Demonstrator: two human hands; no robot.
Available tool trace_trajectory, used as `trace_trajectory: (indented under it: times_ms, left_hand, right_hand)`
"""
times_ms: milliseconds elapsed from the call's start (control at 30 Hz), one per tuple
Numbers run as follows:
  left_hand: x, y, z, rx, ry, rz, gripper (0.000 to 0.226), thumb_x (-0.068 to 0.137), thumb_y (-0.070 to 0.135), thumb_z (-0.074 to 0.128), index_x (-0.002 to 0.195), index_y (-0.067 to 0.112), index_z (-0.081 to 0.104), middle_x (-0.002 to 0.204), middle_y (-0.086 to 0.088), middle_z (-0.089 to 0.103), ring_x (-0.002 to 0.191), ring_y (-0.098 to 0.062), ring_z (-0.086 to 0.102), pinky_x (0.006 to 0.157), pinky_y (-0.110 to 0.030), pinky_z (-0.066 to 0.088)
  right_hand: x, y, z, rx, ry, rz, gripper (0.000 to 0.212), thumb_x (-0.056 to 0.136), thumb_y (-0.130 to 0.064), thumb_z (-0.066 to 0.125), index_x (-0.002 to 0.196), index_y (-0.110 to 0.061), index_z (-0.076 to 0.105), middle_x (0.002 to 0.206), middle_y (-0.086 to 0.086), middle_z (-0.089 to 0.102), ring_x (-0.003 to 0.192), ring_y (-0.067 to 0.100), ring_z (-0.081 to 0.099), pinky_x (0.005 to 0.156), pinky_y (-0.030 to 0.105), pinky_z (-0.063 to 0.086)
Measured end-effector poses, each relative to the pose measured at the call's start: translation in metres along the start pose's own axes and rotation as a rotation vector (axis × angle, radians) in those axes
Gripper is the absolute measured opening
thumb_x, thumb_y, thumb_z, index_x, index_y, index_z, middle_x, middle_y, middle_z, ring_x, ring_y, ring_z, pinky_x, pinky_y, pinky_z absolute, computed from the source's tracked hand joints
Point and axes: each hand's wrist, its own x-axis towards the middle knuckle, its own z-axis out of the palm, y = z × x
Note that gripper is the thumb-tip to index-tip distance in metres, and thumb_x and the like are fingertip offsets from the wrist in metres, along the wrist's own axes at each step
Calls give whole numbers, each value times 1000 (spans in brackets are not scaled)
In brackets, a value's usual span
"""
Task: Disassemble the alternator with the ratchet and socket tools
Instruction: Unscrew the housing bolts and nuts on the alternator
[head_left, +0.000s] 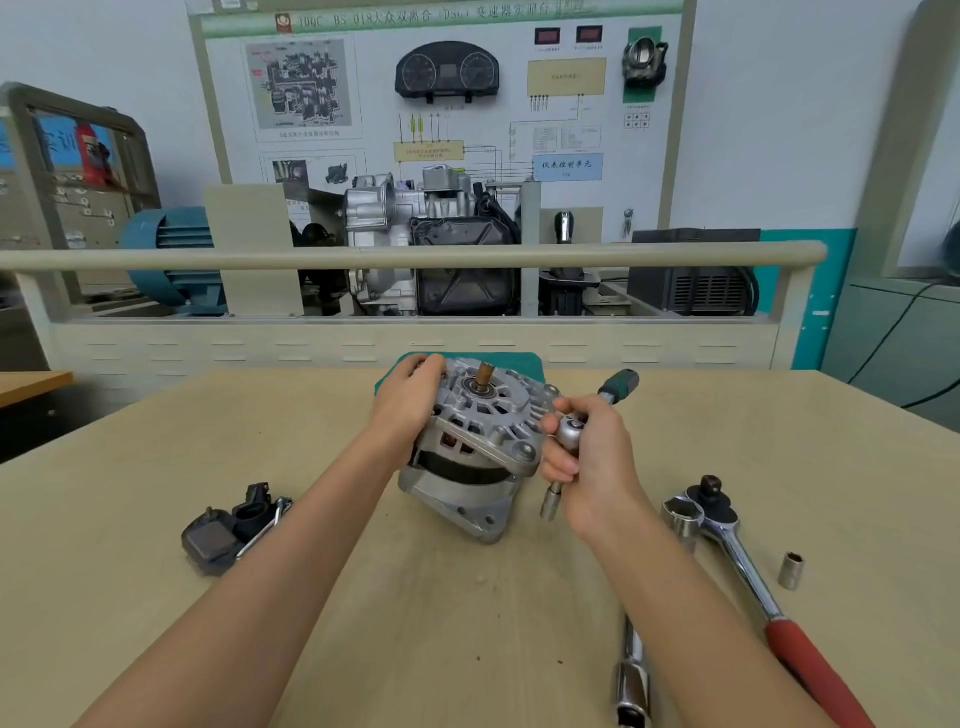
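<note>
Left hand (410, 400) grips the tilted alternator (475, 447) on the worktop (467, 613); right hand (592, 462) clasps a small ratchet (571, 434) (green-handled) beside it.

One alternator (478, 447), two ratchets (571, 434) (748, 566), one loose socket (791, 570), two hands (405, 405) (597, 462)

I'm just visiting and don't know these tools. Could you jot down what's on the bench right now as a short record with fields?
Main part: alternator, tilted on the table, shaft end up
Left hand: grips the alternator's far left edge
Right hand: holds a small ratchet with green-black handle, its head beside the alternator's rim
Removed piece: black plastic part, left of the alternator
Spare tools: red-handled ratchet, loose socket, chrome extension bar
Background: training board with a gearbox display
</note>
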Motion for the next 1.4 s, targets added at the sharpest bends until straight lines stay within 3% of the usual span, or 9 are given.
trace_trajectory:
  times_ms: [300, 467, 533, 667, 933, 1067, 1167, 1267, 1400]
  left_hand:
    - [-25, -30, -18, -120, 207, 58, 35, 92, 31, 36, 121, 21, 52, 113, -2, 60, 98, -19, 58, 90, -43, 49]
    - [-46, -40, -17, -162, 305, 61, 40, 96, 27, 31, 135, 21, 36, 82, 10, 53, 72, -5, 51, 61, -28, 41]
    - [-52, -39, -17, -182, 283, 55, 41, 97, 29, 28, 137, 22, 32, 94, 4, 57, 82, -12, 54, 67, -31, 42]
    - [-54, -39, -18, -195, 246, 13, 44, 96, 32, 25, 139, 25, 29, 125, -6, 53, 111, -25, 52, 99, -47, 40]
    - [-62, -43, -23, -286, 293, -15, 26, 93, 22, 34, 117, 28, 39, 125, -13, 52, 122, -32, 43, 103, -52, 35]
    - [-65, -38, -20, -198, 350, 22, 28, 94, 21, 37, 122, 20, 41, 131, -4, 39, 125, -25, 36, 107, -41, 30]
    - [-76, -35, -20, -67, 361, 271, 33, 95, 23, 39, 127, 21, 40, 126, 5, 29, 127, -14, 31, 107, -32, 27]
    - [-88, -30, -26, 46, 155, 650, 26, 89, 22, 39, 109, 35, 49, 110, 24, 48, 107, 8, 43, 103, -30, 33]
    - [-85, -34, -36, 260, -118, 753, 27, 86, 20, 42, 95, 37, 60, 104, 28, 57, 110, 7, 47, 114, -38, 17]
  right_hand:
    - [-9, -7, 9, 111, -169, -61, 17, 92, -12, 35, 78, -12, 44, 45, -3, 45, 26, 6, 19, 30, 15, 14]
    - [-16, -19, 12, 122, -328, -117, 22, 94, -14, 33, 76, -12, 45, 40, -4, 40, 26, 5, 20, 31, 12, 15]
    - [-18, -27, 12, 156, -401, -123, 24, 94, -16, 32, 74, -13, 46, 38, -5, 38, 26, 5, 21, 30, 13, 17]
    - [-18, -30, 21, 197, -502, -92, 25, 93, -17, 31, 73, -13, 46, 37, -5, 37, 26, 4, 21, 30, 13, 17]
    - [-13, -8, 53, 156, -543, -26, 25, 94, -14, 31, 75, -12, 46, 38, -3, 39, 25, 5, 21, 30, 13, 19]
    - [-14, -4, 54, 65, -522, -26, 25, 96, -14, 30, 76, -12, 45, 38, -3, 39, 26, 5, 20, 32, 12, 14]
    - [-14, 5, 54, 16, -508, 7, 25, 97, -14, 29, 76, -12, 44, 38, -3, 40, 26, 5, 19, 34, 15, 12]
    - [-13, 8, 55, -51, -541, 68, 25, 98, -15, 29, 78, -11, 43, 37, -2, 40, 25, 4, 19, 34, 15, 12]
    - [-14, 3, 56, -173, -605, 93, 20, 99, -12, 31, 89, -6, 47, 44, 1, 47, 29, 7, 31, 34, 16, 24]
